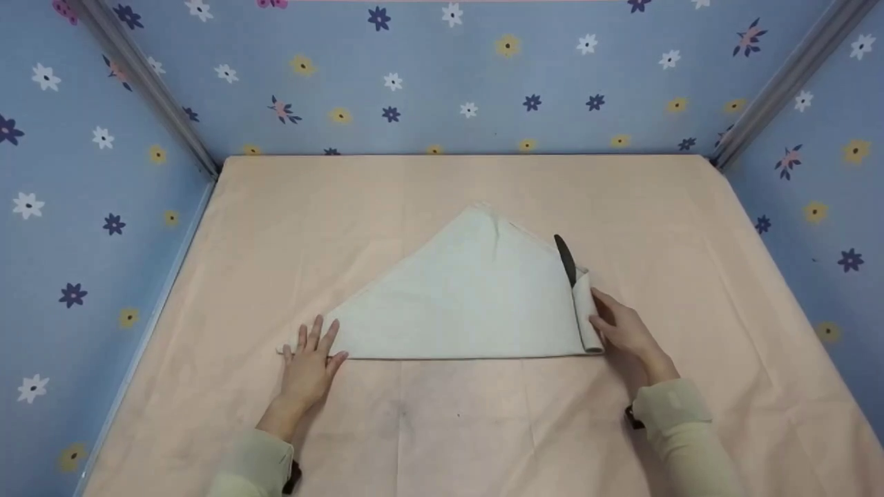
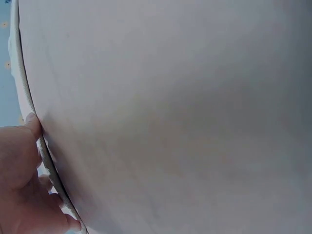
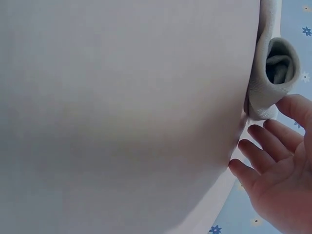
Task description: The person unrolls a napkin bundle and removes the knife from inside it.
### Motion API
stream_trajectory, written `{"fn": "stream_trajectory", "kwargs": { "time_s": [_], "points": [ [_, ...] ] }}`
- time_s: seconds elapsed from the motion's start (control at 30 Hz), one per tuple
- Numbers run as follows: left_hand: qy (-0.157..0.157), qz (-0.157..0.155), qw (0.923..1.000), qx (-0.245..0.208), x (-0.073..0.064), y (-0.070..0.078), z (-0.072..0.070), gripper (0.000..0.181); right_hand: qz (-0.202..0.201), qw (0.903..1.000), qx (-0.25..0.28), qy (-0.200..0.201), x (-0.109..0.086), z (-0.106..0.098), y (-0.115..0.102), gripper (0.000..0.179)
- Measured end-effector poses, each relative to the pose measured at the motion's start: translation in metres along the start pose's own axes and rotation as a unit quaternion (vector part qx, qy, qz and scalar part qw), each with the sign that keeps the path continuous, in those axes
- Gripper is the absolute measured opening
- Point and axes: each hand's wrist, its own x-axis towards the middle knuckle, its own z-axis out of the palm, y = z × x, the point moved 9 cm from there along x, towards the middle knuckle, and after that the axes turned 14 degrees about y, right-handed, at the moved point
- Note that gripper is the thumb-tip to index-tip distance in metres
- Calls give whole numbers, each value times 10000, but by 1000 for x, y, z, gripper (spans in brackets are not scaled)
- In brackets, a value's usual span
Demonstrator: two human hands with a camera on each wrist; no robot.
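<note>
A pale napkin-like cloth (image 1: 449,297), folded to a triangle with its peak away from me, lies flat on the table. Its right end is wound into a small roll (image 1: 588,314), whose hollow end faces the camera in the right wrist view. From the roll's far end sticks a slim dark piece (image 1: 565,259) with a rounded tip; the rest is hidden in the cloth. My right hand (image 1: 625,331) touches the roll's right side with thumb and fingers. Over the cloth's left corner, my left hand (image 1: 309,366) rests with fingers spread.
A peach cloth (image 1: 456,428) with creases covers the table (image 1: 311,186). Blue flowered panels (image 1: 442,76) stand at the back and both sides, with grey posts (image 1: 148,86) at the back corners.
</note>
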Motion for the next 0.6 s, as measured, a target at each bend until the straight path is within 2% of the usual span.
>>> {"fn": "stream_trajectory", "kwargs": {
  "time_s": [0.37,0.6],
  "points": [
    [-7,-4,10000,2,0,1,0,60,44,9990,358,265,-6,-1,-10,56],
    [52,56,10000,8,0,1,-1,59,245,9972,616,353,-9,1,-16,56]
  ]
}}
